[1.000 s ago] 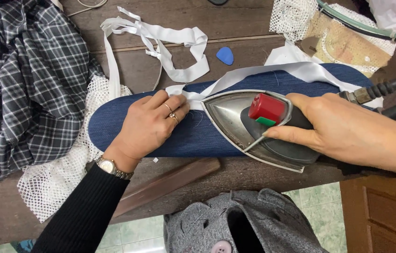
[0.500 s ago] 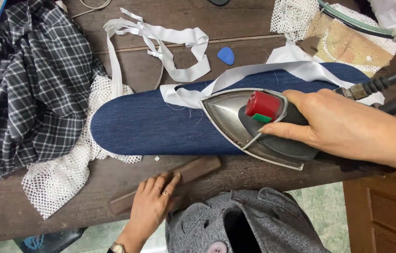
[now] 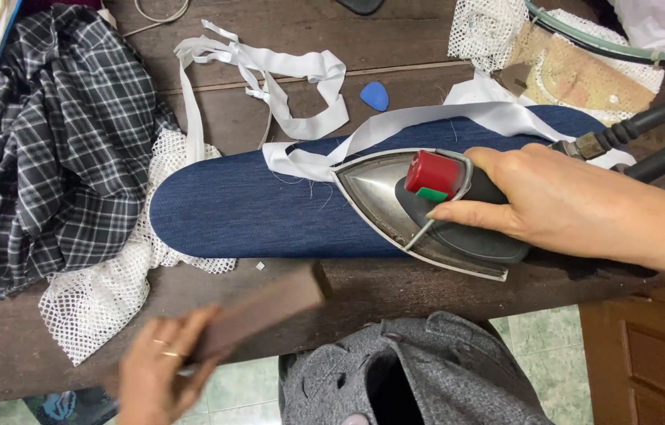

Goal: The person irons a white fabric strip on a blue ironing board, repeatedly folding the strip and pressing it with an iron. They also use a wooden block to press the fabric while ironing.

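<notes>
Left hand (image 3: 161, 370) now lifting wooden block (image 3: 261, 308), right hand (image 3: 576, 208) clenched on iron (image 3: 419, 208), nose pointing left along denim pad (image 3: 254, 208)

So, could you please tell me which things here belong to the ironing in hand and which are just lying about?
In use: iron in right hand; white strip; blue padded board; wooden block in left hand.
Lying about: plaid shirt; blue chalk; white mesh; grey garment.
</notes>
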